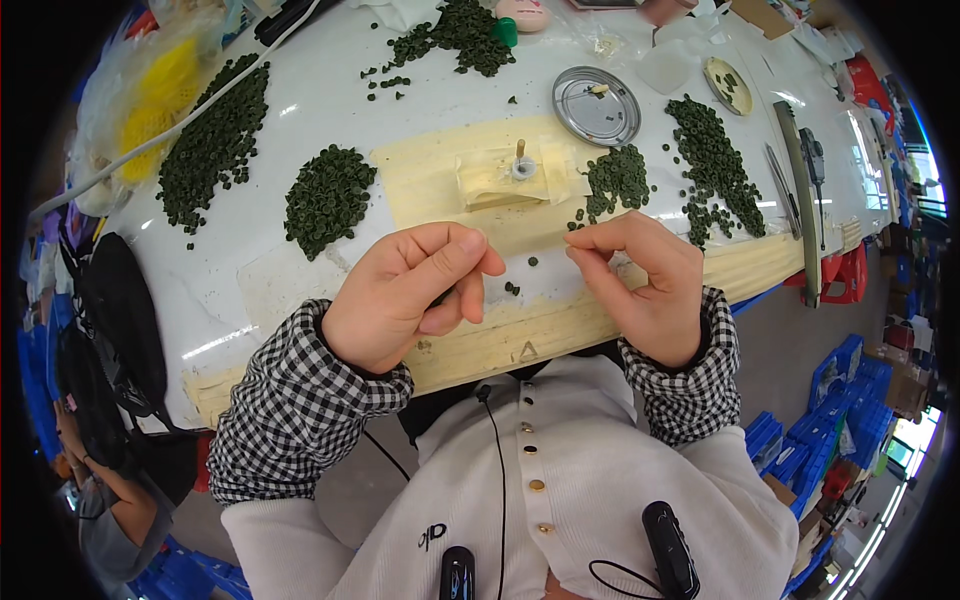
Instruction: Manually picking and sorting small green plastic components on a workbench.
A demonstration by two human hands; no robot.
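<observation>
My left hand (415,290) is curled above the table's near edge, thumb pressed against the index finger. A bit of a dark green piece shows within its bent fingers. To the right, my right hand (645,280) makes a pinch with thumb and index finger; whatever sits between the tips is too small to make out. Between the hands a loose dark green round piece (533,261) lies on the table. Beyond them, a taped block (505,186) carries a small white ring (523,169) with a brown peg. Beside it spreads a small pile of green pieces (617,178).
More heaps of green pieces lie at the left (330,200), far left (213,150), back (465,35) and right (715,160). A round metal lid (596,105) rests behind the block. Tweezers (783,190) and a long bar (803,200) lie at the right edge. A white cable (180,125) crosses the left.
</observation>
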